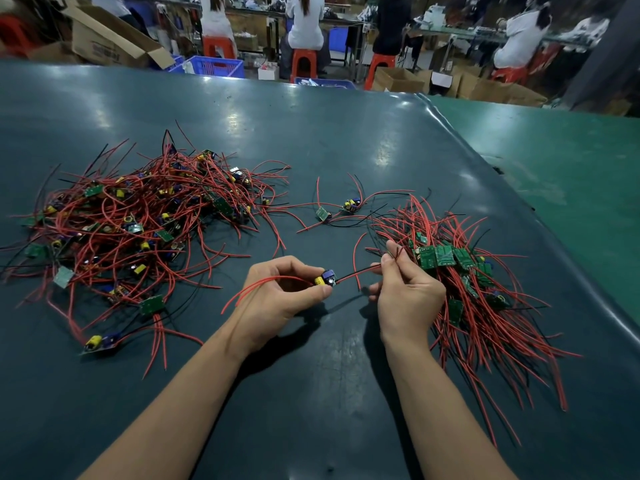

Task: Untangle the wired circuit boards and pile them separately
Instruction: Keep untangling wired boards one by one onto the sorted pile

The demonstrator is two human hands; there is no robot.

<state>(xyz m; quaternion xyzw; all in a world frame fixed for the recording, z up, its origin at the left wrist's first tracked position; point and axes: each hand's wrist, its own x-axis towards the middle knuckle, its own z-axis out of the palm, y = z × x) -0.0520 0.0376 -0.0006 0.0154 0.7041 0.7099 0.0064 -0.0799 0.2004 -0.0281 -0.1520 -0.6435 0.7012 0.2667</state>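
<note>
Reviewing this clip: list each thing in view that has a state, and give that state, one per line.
left hand: grip closed on the held circuit board
right hand: pinches that board's wires
held circuit board: off the table, between the hands
tangled heap: jumbled, wires crossing
sorted pile: boards lined up, wires fanned out
two loose boards: lying apart from both piles
cardboard box: flaps open

Glossy smooth table mat (346,140); cardboard box (104,39) behind.
</note>
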